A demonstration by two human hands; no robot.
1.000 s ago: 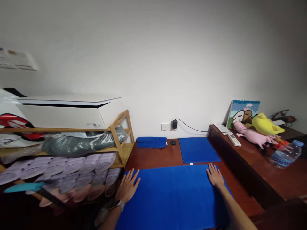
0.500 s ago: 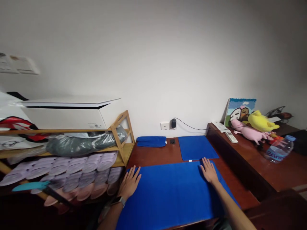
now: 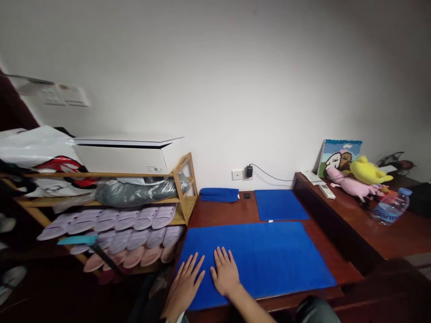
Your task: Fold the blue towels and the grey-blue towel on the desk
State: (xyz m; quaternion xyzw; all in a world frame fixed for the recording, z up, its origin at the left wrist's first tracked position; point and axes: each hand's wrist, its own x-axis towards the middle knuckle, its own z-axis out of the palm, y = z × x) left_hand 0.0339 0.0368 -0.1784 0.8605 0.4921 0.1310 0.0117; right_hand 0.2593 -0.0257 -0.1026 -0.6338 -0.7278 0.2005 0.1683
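Note:
A large blue cloth point(image 3: 269, 255) lies spread flat on the brown wooden table point(image 3: 225, 216). My left hand point(image 3: 185, 283) rests at the cloth's near left corner with its fingers spread. Just to its right, my right hand point(image 3: 225, 271) is laid flat on the same cloth, fingers stretched out. Neither hand grips anything. Behind the large cloth lies a smaller blue cloth point(image 3: 281, 205), also flat, with a white tag at its near edge. A folded blue cloth point(image 3: 219, 194) sits by the wall at the back left.
On the left stands a wooden rack point(image 3: 182, 193) with several slippers point(image 3: 134, 220) and a white box point(image 3: 124, 158). A raised brown surface point(image 3: 357, 220) on the right holds a remote point(image 3: 327, 192), plush toys point(image 3: 350, 184) and a plastic bottle point(image 3: 393, 207). A black plug point(image 3: 249, 171) sits in the wall socket.
My right hand has moved left and nearer to me, from the cloth's far right corner to beside my left hand. My left hand has slid toward the near edge. The view has turned slightly left.

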